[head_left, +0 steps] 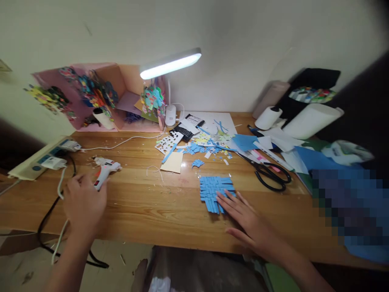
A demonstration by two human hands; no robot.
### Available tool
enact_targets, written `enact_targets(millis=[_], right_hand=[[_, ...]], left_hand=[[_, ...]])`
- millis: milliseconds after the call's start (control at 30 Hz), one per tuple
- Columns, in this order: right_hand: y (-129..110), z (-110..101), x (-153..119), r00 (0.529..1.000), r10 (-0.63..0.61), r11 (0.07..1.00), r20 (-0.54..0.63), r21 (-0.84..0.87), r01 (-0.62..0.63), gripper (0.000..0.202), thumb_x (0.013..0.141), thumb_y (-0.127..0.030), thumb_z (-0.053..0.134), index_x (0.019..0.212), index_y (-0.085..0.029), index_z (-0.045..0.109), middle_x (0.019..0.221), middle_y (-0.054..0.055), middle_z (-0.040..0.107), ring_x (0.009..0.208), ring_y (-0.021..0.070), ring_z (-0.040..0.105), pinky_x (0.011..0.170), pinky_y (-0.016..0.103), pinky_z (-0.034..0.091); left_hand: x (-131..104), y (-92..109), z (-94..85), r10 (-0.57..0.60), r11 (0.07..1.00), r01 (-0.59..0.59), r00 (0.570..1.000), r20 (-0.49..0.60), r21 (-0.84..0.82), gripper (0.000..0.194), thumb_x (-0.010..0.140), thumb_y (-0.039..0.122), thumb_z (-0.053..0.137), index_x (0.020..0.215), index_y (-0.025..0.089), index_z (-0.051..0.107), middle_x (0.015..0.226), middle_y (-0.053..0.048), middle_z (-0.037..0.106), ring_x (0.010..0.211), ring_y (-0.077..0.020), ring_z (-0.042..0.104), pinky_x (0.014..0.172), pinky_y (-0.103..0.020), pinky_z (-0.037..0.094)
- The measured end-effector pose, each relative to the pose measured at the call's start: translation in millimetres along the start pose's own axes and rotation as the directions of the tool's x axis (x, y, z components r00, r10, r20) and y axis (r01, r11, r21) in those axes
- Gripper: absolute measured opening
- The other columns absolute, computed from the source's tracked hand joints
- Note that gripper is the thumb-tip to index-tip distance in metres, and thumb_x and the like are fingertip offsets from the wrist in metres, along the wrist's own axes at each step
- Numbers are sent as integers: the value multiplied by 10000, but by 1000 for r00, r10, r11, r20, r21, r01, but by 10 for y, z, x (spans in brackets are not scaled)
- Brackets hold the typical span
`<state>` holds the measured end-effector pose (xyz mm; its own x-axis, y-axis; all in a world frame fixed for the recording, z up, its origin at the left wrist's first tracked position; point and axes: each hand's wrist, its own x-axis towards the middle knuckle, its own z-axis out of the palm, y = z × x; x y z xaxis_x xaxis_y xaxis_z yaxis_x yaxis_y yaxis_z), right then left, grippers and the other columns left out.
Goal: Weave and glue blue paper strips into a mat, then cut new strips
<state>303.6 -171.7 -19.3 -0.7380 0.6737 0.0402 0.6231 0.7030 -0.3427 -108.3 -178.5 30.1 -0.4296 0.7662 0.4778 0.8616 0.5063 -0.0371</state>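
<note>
My right hand [247, 219] lies flat with fingers spread, its fingertips on the lower right of a woven mat of blue paper strips [214, 190]. Loose strip ends stick out along the mat's sides. At the left, my left hand [85, 200] is at the handle end of a white hot glue gun [106, 170]. Motion blurs its fingers, so whether they grip the handle cannot be made out. The gun rests on the wooden table [146, 223], its nozzle towards the back. A small blue paper scrap [197, 163] lies just behind the mat.
Black-handled scissors [270, 176] lie right of the mat. Paper scraps [194, 148] and a cream square [172, 162] are behind it. A power strip [39, 162] with trailing cables stands at left. A pink box [121, 81], a lit lamp [172, 65] and white rolls [313, 121] line the back.
</note>
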Motion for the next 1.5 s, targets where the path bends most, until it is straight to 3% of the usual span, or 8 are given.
enact_targets(millis=[100,200,300,400,700,867,1367,1500], right_hand=[[-31,-15,7,1000,8,999,18,32,-8,559,911,-384,432,1420,-200,289,1458,67,320,1344,246,288,1068,498,323],[-35,-33,-82,999,-29,996,-37,89,33,499,898,-350,475,1362,-181,408,1398,83,428,1309,247,362,1053,467,362],[-41,-57,-119,981,3,971,-194,234,43,314,908,-275,461,1181,-203,597,1220,64,618,1195,219,515,992,400,448],[-70,-56,3,892,230,925,-389,373,-76,310,939,-208,363,1068,-220,645,1093,52,685,1079,183,602,945,374,484],[-39,38,52,979,-47,967,-197,238,94,342,917,-202,394,1196,-174,590,1246,79,594,1233,203,474,1039,404,391],[-3,-12,14,969,156,938,-189,336,-85,445,934,-255,368,1378,-228,375,1385,53,460,1326,194,336,1086,437,304],[53,-37,-60,995,-66,930,-73,358,88,418,938,-234,323,1345,-257,415,1323,26,536,1286,177,406,1115,460,217],[65,-48,-92,988,109,925,-111,375,-60,476,935,-288,352,1403,-208,322,1432,62,397,1356,210,274,1118,469,207]], left_hand=[[-149,613,-213,274,888,-316,947,-167,-334,309,865,329,474,1059,111,576,1044,-149,580,1021,-294,533,866,-408,441],[-270,1355,-307,668,510,-531,740,-77,-676,173,887,246,460,901,169,614,929,-73,612,861,-193,575,788,-316,457],[-297,1944,-182,859,304,-459,511,31,-835,99,836,188,534,869,182,628,864,-41,632,778,-165,582,696,-275,455],[-272,2230,40,886,278,-277,444,134,-920,66,772,155,594,807,169,647,747,-16,643,679,-140,577,617,-234,438],[-303,2177,206,891,227,-260,444,92,-939,89,710,211,686,779,155,680,718,-22,624,649,-127,555,592,-216,418],[-325,2177,205,881,225,-215,461,104,-950,102,710,175,678,807,152,657,726,-14,616,652,-122,549,595,-214,424],[-357,2173,258,871,166,-78,478,110,-983,162,700,183,693,835,142,615,701,2,578,634,-111,542,590,-219,447],[-354,2173,243,872,175,-101,479,106,-979,154,704,188,694,828,138,616,709,-2,580,637,-111,536,590,-220,444]])
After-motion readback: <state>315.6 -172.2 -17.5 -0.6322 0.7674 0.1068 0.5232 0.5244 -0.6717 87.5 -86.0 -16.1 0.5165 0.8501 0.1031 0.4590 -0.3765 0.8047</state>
